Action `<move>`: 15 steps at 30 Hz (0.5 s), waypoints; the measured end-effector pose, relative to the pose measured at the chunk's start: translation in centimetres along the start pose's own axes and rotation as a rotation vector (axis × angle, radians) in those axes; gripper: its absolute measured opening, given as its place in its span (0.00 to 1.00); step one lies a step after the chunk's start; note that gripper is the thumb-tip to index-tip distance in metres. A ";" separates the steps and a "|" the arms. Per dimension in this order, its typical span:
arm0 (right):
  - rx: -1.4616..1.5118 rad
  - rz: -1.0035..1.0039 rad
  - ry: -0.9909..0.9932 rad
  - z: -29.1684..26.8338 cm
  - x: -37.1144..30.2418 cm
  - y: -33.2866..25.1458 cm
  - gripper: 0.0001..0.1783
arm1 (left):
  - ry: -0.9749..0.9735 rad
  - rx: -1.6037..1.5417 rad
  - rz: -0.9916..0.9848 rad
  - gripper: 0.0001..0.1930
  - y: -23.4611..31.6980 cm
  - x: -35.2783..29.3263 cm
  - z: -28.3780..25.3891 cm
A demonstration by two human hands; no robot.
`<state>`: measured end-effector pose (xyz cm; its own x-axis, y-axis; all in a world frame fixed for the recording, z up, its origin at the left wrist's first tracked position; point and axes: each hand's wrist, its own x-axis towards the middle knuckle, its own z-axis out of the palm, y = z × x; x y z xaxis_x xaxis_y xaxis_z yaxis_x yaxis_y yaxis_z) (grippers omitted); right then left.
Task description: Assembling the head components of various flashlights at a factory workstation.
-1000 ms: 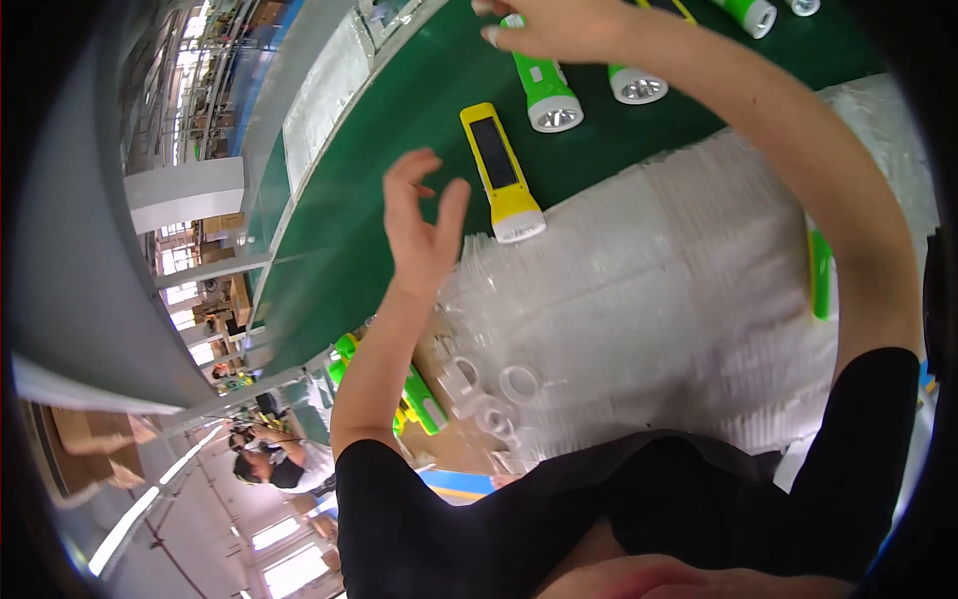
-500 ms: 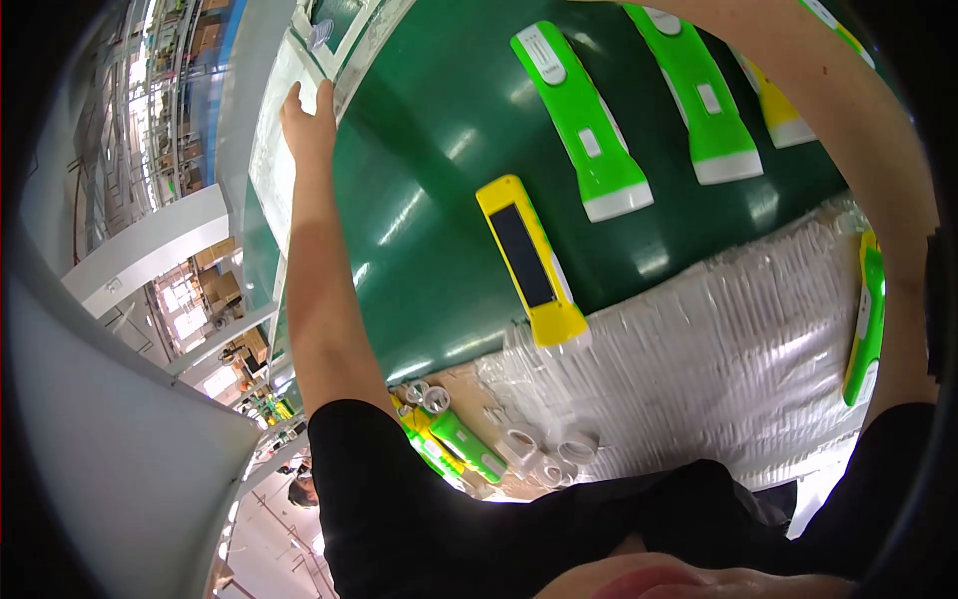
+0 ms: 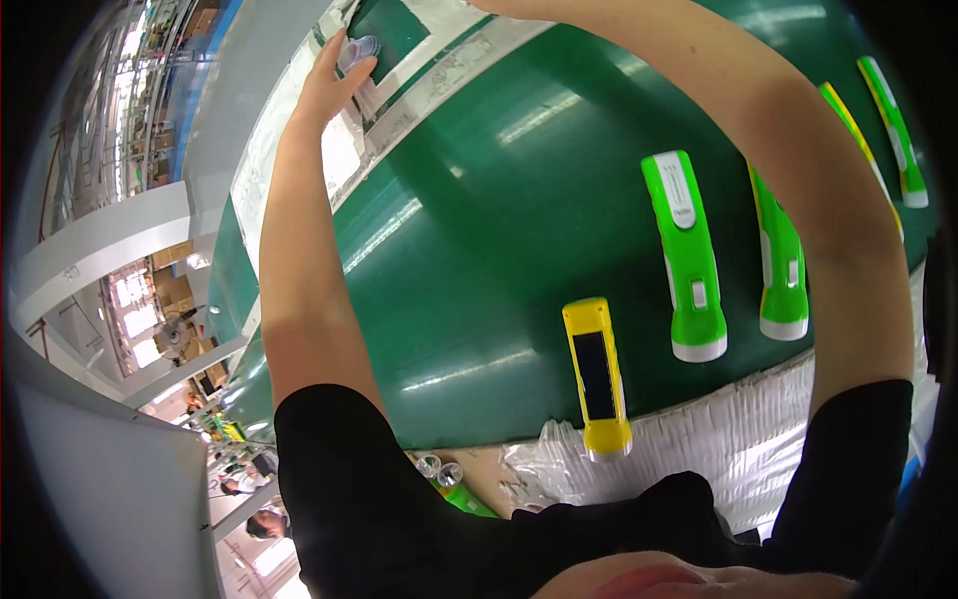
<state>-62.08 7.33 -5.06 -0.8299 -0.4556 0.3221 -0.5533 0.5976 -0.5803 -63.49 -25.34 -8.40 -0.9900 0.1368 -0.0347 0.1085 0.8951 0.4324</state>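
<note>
Clear round lens caps (image 3: 357,48) are sitting at the far left edge of the green surface (image 3: 479,230), on a pale strip beside it, and the left hand (image 3: 334,80) is reaching up to them with its fingers (image 3: 329,45) spread and touching the small stack; whether it is actually gripping any cannot be told. The left arm is stretching straight away from the body in a black sleeve. The right arm is arching over the surface toward the top edge, where the right hand is passing out of the picture, so its fingers are not showing. Under that arm two green flashlights (image 3: 684,255) are lying side by side, with a yellow flashlight (image 3: 597,374) nearer the body, its end overhanging crinkled clear plastic sheeting (image 3: 738,449). Two more flashlights are lying at the far right.
</note>
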 end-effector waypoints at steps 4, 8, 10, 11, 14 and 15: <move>-0.176 -0.112 0.055 4.4 4.1 1.9 0.14 | -0.107 0.033 0.003 0.35 -0.3 1.3 0.3; -0.274 -0.110 0.006 6.9 6.6 3.1 0.13 | -0.090 -0.069 0.139 0.23 0.0 2.1 0.3; -0.358 -0.088 -0.191 6.6 7.0 2.6 0.15 | -0.068 0.048 0.116 0.23 2.2 1.2 -0.5; -0.376 -0.074 -0.219 6.7 7.2 2.7 0.16 | -0.055 0.166 0.103 0.22 2.6 0.8 -0.7; -0.384 -0.080 -0.144 7.0 7.4 2.9 0.16 | -0.022 0.165 0.105 0.21 3.2 0.5 -0.4; -0.388 -0.083 -0.144 6.9 7.4 3.1 0.16 | -0.004 0.173 0.088 0.21 3.7 0.3 -0.4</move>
<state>-69.46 1.20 -9.63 -0.7783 -0.5836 0.2316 -0.6265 0.7468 -0.2232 -63.43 -22.20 -6.47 -0.9757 0.2190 -0.0074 0.2087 0.9392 0.2728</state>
